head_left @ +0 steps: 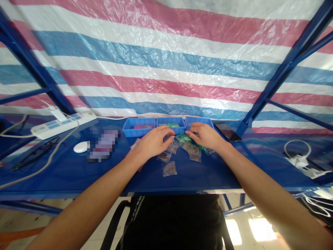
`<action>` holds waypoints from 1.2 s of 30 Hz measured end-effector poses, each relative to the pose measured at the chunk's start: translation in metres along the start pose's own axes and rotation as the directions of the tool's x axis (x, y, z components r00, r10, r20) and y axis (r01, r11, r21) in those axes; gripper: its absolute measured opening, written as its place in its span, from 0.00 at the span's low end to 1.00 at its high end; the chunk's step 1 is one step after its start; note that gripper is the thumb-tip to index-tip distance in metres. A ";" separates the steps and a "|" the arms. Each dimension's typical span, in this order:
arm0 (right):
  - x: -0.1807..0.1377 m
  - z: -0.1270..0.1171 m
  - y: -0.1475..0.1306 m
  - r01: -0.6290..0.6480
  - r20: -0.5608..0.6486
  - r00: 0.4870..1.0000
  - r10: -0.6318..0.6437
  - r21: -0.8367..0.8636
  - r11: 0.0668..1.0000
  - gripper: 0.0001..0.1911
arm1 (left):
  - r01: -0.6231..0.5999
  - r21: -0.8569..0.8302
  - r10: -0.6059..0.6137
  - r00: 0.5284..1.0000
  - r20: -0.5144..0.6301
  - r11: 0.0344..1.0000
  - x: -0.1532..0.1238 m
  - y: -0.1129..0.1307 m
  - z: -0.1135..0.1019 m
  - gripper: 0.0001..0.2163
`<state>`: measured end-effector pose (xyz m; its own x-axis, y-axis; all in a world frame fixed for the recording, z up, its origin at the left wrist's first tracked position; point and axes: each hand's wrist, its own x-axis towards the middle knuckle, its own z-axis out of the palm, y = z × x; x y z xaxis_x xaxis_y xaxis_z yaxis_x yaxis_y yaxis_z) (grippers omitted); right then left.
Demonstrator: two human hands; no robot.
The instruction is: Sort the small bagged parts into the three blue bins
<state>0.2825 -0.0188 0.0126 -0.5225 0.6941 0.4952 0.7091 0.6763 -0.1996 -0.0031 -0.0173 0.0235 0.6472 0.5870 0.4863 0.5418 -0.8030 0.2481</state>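
Now both hands sat palm-down on the desk (pixel 223 173), fingers curled: left hand (pixel 153 142) touching clear packets (pixel 169 169), right hand (pixel 205 136) on green packets (pixel 183 138); whether either pinched one, couldn't tell. At least five clear packets lay scattered just near of three blue trays (pixel 139 133).

The left hand (pixel 153 142) and right hand (pixel 204 135) touch small clear bags (pixel 169 169) before blue trays (pixel 138 127).

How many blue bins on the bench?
3, in a row at the back: left bin, middle bin behind the left hand, right bin partly covered by the right hand. No others visible.
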 end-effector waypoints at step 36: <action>0.012 0.020 -0.037 -0.187 0.083 0.941 0.327 0.935 0.301 0.30 | 0.096 -0.532 -0.159 0.984 -0.074 0.841 0.002 0.011 0.001 0.22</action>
<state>0.2405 -0.0307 0.0086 -0.2992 0.8949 0.3310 -0.1320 0.3047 -0.9432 0.0050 -0.0245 0.0265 0.5112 0.6979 0.5016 0.2325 -0.6742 0.7010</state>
